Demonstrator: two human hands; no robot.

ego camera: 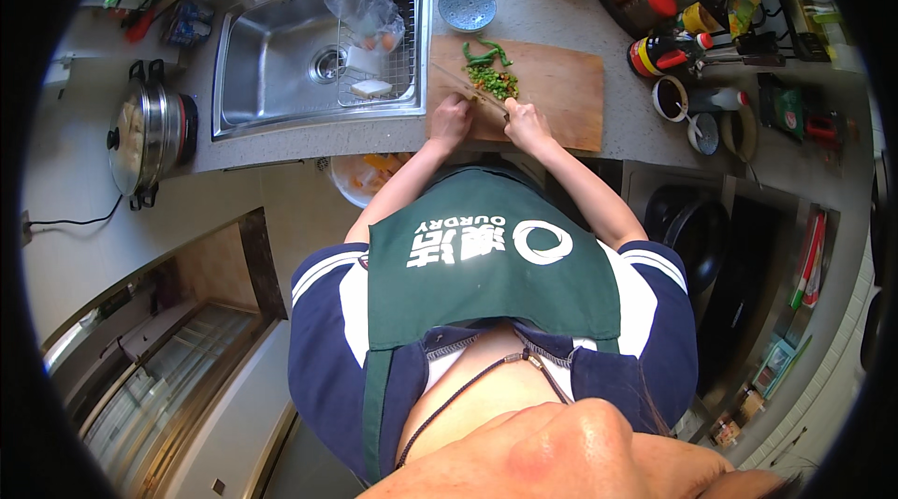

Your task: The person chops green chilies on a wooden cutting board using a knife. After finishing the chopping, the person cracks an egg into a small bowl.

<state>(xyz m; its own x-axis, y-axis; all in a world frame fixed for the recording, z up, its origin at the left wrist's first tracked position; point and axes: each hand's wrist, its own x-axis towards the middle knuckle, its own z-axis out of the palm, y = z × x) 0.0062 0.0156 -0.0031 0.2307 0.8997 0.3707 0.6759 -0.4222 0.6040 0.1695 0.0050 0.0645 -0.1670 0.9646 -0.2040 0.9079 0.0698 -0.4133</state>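
Note:
My right hand [527, 124] grips the handle of a kitchen knife [484, 96], whose blade slants up and left across a wooden cutting board [561, 99]. Left of the knife, my left hand [451, 119] rests on the board with its fingers curled close to the blade. Whether something is under those fingers cannot be made out. Just beyond the blade lies a heap of chopped green pepper [499, 81] with a few reddish bits. Several whole long green peppers [487, 51] lie behind the heap on the board.
Left of the board is a steel sink [270, 57] with a wire rack [403, 78] holding white blocks and a plastic bag [365, 11]. A patterned bowl [467, 6] stands behind the board. Sauce bottles [656, 56] and small bowls [670, 98] line the right. Below the counter sits a basin [351, 176].

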